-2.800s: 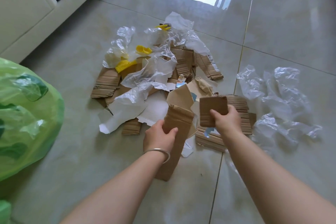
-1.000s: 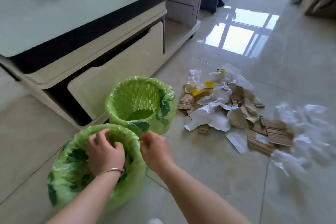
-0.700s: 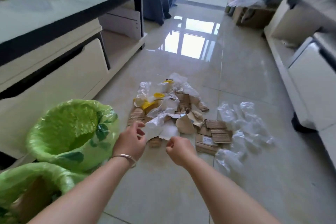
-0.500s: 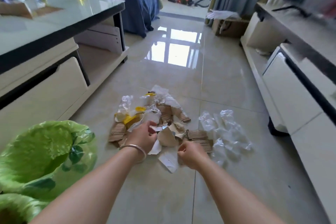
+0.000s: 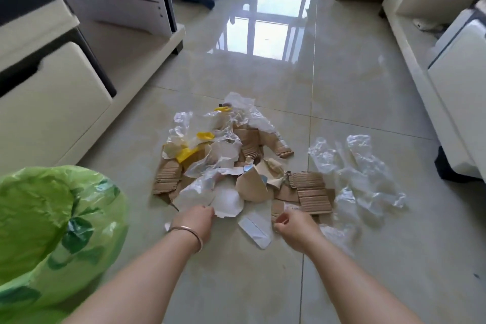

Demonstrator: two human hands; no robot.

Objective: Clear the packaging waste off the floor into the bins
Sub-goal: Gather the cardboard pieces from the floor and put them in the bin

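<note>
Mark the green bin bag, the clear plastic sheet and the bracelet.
green bin bag (image 5: pixel 52 231), head view, on its bulging side.
clear plastic sheet (image 5: pixel 360 171), head view, on its crumpled middle.
bracelet (image 5: pixel 190 233), head view, on the band across the left wrist.

Green bin (image 5: pixel 52 231) cropped at left edge

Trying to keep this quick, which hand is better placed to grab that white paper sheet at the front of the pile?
Left. The left hand already touches the white paper sheet's near edge; the right hand sits by the cardboard.
</note>
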